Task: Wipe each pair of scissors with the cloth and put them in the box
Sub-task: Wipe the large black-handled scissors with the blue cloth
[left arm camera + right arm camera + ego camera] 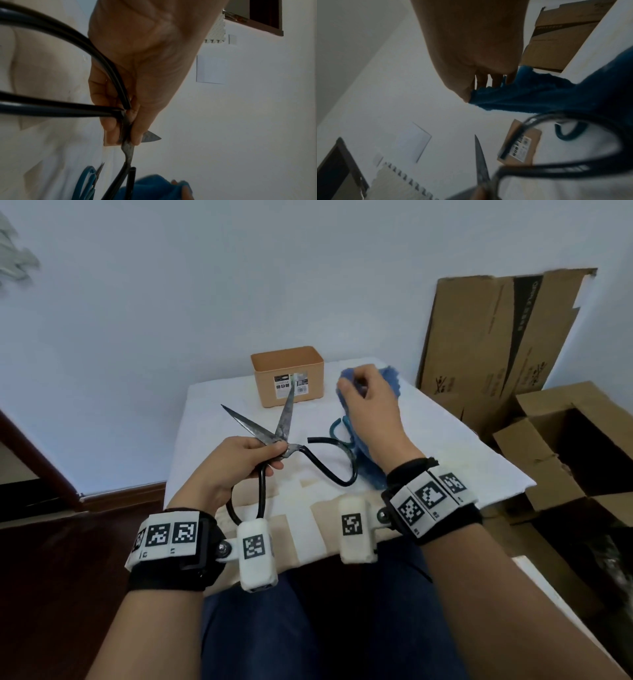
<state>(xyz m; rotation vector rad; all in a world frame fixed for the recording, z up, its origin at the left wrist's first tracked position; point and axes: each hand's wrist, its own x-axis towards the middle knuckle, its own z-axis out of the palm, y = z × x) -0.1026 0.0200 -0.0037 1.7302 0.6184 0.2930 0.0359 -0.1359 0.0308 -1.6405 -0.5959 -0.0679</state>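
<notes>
My left hand (239, 460) grips large black-handled scissors (274, 436) at the pivot, blades spread apart and pointing toward the box. The same scissors (126, 147) show in the left wrist view, pinched between thumb and fingers. My right hand (370, 402) holds a blue cloth (390, 378) bunched above the table, right of the blades. In the right wrist view the cloth (539, 97) hangs from the fingers. A second pair with teal handles (337, 426) lies on the table, mostly hidden behind the right hand. The tan box (287, 376) stands open at the table's far edge.
The white table (212, 412) has beige patches near its front edge. Cardboard boxes (496, 337) lean and stand to the right, beyond the table's edge. A white wall lies behind; dark floor is on the left.
</notes>
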